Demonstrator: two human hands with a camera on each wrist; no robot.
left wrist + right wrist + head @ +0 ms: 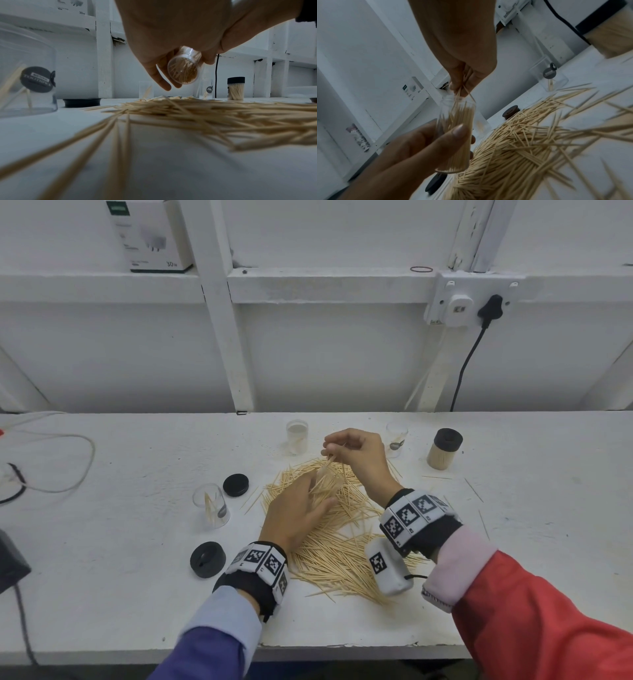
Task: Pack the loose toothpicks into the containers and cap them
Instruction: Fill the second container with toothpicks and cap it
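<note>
The fingers (458, 86) of the right hand (359, 455) pinch a small bunch of toothpicks, their lower ends entering the mouth of a clear container (455, 135). The left hand (298, 511) grips that container around its body, thumb across the front, holding it tilted above the loose pile of toothpicks (342, 529) in the middle of the desk (513, 542). The container looks more than half full.

The risk from here is at the mouth: at least one stick in the bunch splays outward past the rim, so it would likely slide down the outside and fall back onto the pile. Sticks already inside stand crossed, which could jam newcomers partway and leave ends too high for a cap.

A capped full container (444, 449) stands far right. Three nearly empty containers wait: one near left (211, 505), two on the far side (297, 437) (396, 439). Black caps (235, 485) (207, 559) lie on the left.
</note>
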